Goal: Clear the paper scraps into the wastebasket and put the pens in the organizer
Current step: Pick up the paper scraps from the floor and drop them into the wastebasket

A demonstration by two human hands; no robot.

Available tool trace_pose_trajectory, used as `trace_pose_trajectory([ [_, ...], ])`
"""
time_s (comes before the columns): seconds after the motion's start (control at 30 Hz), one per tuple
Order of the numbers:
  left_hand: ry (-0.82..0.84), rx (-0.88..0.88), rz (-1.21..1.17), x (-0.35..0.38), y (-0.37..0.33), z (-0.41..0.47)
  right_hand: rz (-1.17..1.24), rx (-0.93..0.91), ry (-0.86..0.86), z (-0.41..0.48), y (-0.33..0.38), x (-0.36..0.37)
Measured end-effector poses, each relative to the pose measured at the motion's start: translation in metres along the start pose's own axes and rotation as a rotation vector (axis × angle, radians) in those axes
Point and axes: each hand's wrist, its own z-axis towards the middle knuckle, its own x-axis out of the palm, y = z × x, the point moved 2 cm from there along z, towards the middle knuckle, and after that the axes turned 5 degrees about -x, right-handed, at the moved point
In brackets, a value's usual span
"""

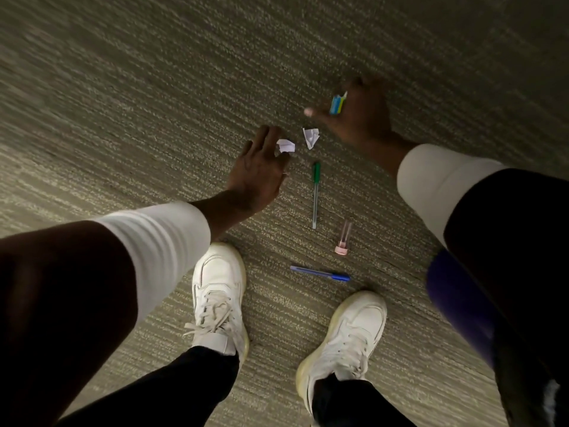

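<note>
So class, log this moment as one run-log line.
left hand: touching paper scrap | right hand: holds coloured item | green pen, blue pen: on carpet

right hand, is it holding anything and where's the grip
The right hand holds a small blue-and-yellow item in its fingers; what it is and where it's gripped cannot be told.

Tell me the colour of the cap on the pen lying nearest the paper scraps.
Green, seen from the head camera.

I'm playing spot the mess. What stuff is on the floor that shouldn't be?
Pens and paper lie on the carpet: a green pen, a blue pen, a pink cap and two crumpled scraps by the left hand.
</note>
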Motion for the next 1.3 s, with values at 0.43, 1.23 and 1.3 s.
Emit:
trace_pose_trajectory([
  [0.43,0.015,-0.028,-0.195,-0.003,-0.018,0.039,-0.078,-0.337,0.014,-0.033,0.025,0.039],
  [1.23,0.103,-0.008,-0.446,-0.18,-0.26,-0.108,0.396,0.489,-0.326,-0.346,-0.051,-0.161],
  [1.3,0.079,0.011,-0.522,-0.195,-0.296,-0.109,0.412,0.51,-0.42,-0.367,-0.069,-0.182],
])
